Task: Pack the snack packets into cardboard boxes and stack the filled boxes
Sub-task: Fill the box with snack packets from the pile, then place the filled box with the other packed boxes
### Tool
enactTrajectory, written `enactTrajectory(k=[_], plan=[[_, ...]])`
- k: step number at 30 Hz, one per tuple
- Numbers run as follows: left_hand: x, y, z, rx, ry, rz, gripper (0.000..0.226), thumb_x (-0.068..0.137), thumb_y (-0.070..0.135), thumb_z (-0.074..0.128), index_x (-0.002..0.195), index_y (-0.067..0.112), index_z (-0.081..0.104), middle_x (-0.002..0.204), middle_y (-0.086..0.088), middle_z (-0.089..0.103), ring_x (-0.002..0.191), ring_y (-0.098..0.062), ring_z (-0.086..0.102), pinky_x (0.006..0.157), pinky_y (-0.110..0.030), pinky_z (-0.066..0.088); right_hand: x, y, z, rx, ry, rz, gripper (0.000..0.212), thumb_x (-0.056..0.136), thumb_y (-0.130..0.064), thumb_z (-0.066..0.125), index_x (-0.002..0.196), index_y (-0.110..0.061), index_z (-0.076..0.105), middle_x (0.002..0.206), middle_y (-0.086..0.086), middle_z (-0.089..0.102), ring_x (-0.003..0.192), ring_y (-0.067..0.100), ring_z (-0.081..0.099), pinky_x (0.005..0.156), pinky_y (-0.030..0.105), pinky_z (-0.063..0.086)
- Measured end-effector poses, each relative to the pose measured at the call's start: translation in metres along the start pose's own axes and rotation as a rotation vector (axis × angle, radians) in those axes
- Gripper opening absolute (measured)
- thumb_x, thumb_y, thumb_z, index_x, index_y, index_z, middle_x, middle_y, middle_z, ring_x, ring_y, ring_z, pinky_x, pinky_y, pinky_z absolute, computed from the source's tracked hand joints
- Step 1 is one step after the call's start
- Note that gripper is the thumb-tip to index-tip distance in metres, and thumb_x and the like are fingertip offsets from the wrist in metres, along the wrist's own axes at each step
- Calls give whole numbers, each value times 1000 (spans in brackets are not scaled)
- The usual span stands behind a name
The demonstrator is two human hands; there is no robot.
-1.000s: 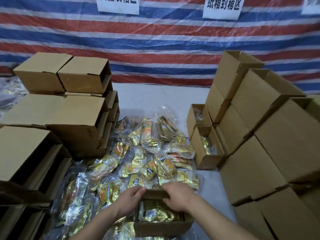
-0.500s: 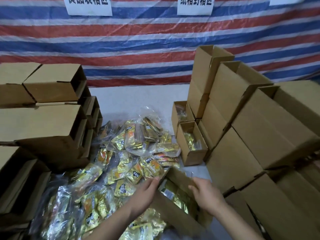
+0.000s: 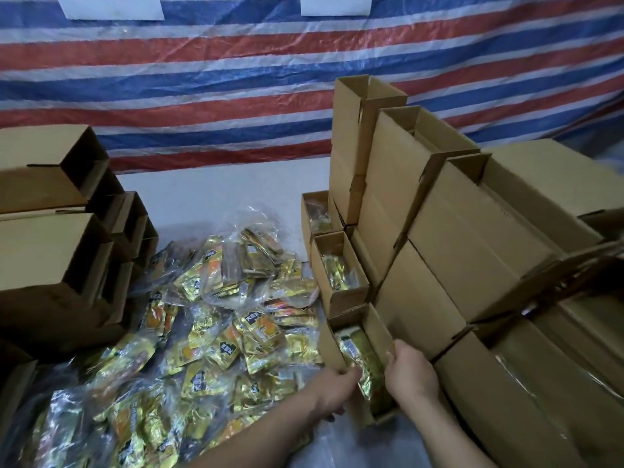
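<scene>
Your two hands hold one long, narrow cardboard box point(image 3: 368, 336), open at the top and filled with crinkled gold foil snack packets. It lies on the pale worktop point(image 3: 216, 201) at the near end of a row, its far end touching the next open box point(image 3: 337, 268), which also shows gold foil inside. A third open box point(image 3: 315, 211) sits behind that one.

Your left hand point(image 3: 332, 388) wraps the box's left wall, fingers point(image 3: 349, 371) curled over the rim and touching the foil. Your right hand point(image 3: 410, 374) grips the right wall, thumb inside the rim, the rest of the fingers hidden behind the card.

To the right, plain brown corrugated boxes rise in a stepped stack point(image 3: 449, 231), matte and sharp-edged, several with their ends open. On the left stands another stack of boxes point(image 3: 50, 231), lying on their sides with dark open mouths facing the middle.

Between the stacks spreads a loose heap of snack packets point(image 3: 216, 319): shiny gold and orange wrappers, small and square, many bundled in clear, wrinkled plastic bags. Behind everything hangs a woven tarpaulin point(image 3: 236, 79) in red, white and blue stripes, with two white paper signs point(image 3: 111, 6) at its top edge.
</scene>
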State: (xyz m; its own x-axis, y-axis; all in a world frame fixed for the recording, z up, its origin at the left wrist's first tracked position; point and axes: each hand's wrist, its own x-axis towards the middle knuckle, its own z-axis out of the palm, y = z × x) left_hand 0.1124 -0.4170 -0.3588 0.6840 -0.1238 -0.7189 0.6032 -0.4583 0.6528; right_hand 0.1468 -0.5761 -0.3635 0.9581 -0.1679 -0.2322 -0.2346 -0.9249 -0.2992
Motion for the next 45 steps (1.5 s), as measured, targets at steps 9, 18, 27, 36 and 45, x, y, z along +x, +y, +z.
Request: enactTrajectory(k=[9,18,27,36,45], plan=[[48,22,12,84,49,20,42,106,38,24,105,6,51,96,-17,61,85,-29,61,84,-40,56,29,-3,10,112,-94,120,19,97,-12,42,111,-5,53,121,19,65,110,38,62,82,39,48],[80,23,13,31,58,5,44,107,35,22,88,8,51,93,-14,60,84,-26,58,79,-34,52,47,-4,14,127,-136,93,31,92,-5,42,123,-7,49,125,16,63,111,36,62,84,38,48],[90,25,1,-8,72,3,45,106,41,23,112,8,53,88,-6,58,86,-26,58,75,-31,48,58,-12,18,177,-166,46,51,95,-8,42,146,-4,35,139,18,55,120,36,57,92,39,47],[74,4,-25,-5,109,90,62,105,53,27,142,7,46,141,-16,53,127,-30,54,107,-38,43,43,-28,15,69,26,-108,41,93,-18,51,129,1,48,128,15,53,119,31,54,97,36,44],[16,-44,-117,33,376,221,26,105,32,42,87,19,56,82,2,60,71,-12,54,64,-27,44,21,-103,24,63,-14,-386,22,95,-21,51,111,-9,59,110,7,58,106,28,59,83,36,44]])
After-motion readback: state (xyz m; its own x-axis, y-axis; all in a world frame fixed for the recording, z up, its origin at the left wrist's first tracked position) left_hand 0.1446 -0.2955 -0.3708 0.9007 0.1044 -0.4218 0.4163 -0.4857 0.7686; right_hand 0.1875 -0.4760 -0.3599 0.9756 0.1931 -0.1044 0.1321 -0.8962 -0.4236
